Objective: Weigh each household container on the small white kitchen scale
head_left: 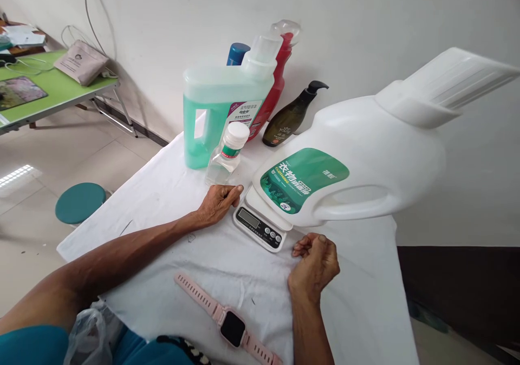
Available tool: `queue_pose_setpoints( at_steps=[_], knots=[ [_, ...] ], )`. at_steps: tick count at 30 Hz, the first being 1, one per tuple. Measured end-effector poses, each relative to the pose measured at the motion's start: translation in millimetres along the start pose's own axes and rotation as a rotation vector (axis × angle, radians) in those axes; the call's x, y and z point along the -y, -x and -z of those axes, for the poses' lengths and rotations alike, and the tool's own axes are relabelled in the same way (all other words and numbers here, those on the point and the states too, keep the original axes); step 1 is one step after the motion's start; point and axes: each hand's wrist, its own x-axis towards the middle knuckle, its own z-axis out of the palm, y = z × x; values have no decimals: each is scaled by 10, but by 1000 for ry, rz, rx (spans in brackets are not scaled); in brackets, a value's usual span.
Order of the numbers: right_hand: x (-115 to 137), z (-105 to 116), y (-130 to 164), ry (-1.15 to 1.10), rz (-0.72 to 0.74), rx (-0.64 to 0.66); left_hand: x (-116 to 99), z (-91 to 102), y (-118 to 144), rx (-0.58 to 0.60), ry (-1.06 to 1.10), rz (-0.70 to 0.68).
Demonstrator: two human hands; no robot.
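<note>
On the green label of the white jug, "CLOTHING" is being shown in yellow, beside large white characters starting 衣物; "2L" is being carried in a white oval. On the dark pump bottle, "young" is being displayed. Print on the scale and turquoise jug is being rendered too small for reading.

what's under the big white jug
The white jug sits on a small scale; the scale's front edge, with its display and buttons, shows. The jug covers most of the platform, so anything hidden there can't be seen.
</note>
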Motion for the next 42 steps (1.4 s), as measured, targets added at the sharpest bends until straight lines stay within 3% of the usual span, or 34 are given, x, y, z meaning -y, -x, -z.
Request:
queue_pose_setpoints(
  at_steps=[13,15,18,24,27,31,38,42],
  knots=[
    [52,-10,-26,4,-17,-13,7,-3,-18,25,-14,0],
    [181,-38,-80,-27,38,-60,16,0,-18,32,-6,11],
    [500,-120,-204,-84,232,-91,24,5,-14,37,-2,25],
    [1006,-315,-484,-124,453,108,1,14,-9,48,-1,26],
    [1110,-363,-631,-157,452,167,-8,14,-11,45,0,19],
    [1249,-422,-737,-306,300,252,-13,16,-26,47,-15,3],
    [1435,-488,-692,-381,214,86,-41,29,-43,64,-44,17],
    [1533,-332,-832,-353,322,-59,-39,31,-45,72,-53,18]
  ],
)
